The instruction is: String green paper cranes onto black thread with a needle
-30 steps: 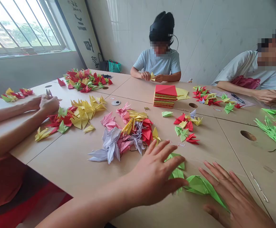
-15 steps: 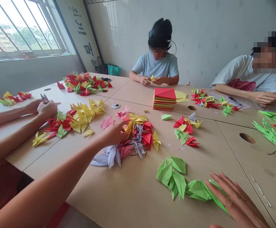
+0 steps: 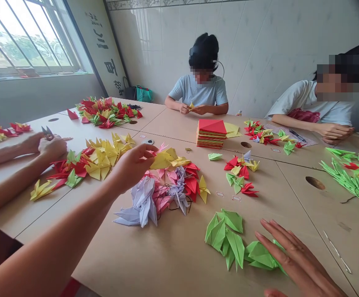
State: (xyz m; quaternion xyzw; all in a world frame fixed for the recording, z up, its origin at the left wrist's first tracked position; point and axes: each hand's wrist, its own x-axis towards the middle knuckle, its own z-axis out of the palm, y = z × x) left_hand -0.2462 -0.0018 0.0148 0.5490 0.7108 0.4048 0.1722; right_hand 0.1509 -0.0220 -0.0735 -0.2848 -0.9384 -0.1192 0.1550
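My left hand reaches over the mixed pile, thumb and fingers closed on yellow folded paper cranes. Below them lie pale purple paper cranes, pink ones and red ones, with dark thread running among them. My right hand is at the lower right, fingers stretched out and apart. It hovers over or rests on the end of a row of green paper cranes; I cannot tell whether it touches them.
A stack of coloured paper stands mid-table. A metal needle-like tool lies at the right. Another person's hands hold scissors at the left. Two people sit opposite. Further crane piles and a table hole are around.
My left hand has risen a little from the pile, lifting the yellow cranes. My right hand stays spread by the green cranes. The view has shifted slightly.
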